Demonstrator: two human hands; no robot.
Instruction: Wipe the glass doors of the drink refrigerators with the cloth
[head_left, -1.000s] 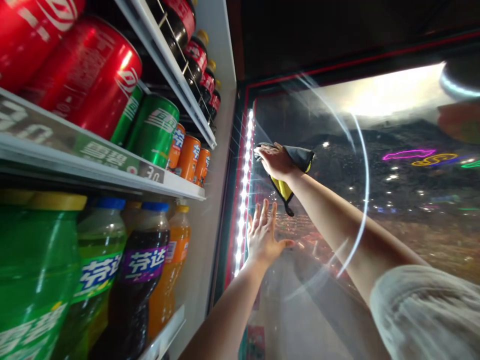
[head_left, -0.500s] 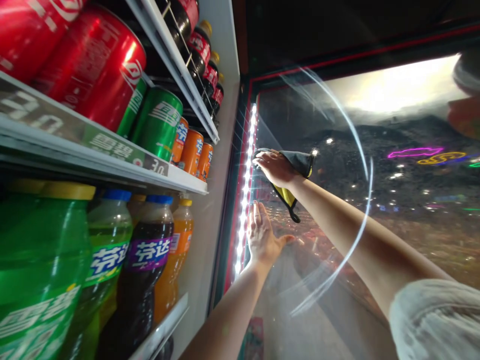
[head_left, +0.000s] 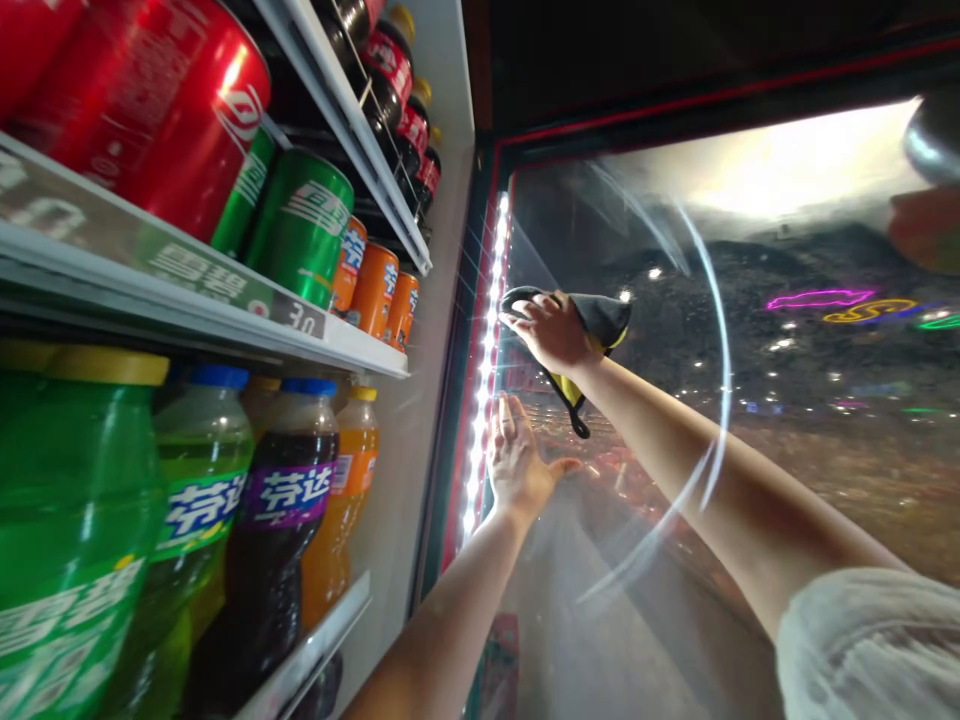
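My right hand (head_left: pixel 553 332) presses a dark grey cloth (head_left: pixel 604 318) with a yellow underside against the glass door (head_left: pixel 637 580), beside the strip of lights (head_left: pixel 487 380). Its fingers lie over the cloth's left part, and a corner with a black loop hangs below. Lower down, my left hand (head_left: pixel 519 462) rests on the glass next to the light strip, fingers up and thumb stretched out to the right, holding nothing. The right forearm crosses the glass from the lower right.
Left of the door are fridge shelves with cans (head_left: pixel 307 225) above and soda bottles (head_left: pixel 281 510) below. A shelf edge (head_left: pixel 367 350) with price tags juts toward the door. Bright curved reflections and neon lights show on the glass.
The view has shifted slightly, so shelves and door sit a little further left and up. My right hand, with the cloth, has moved slightly relative to the light strip; my left hand stays against the glass.
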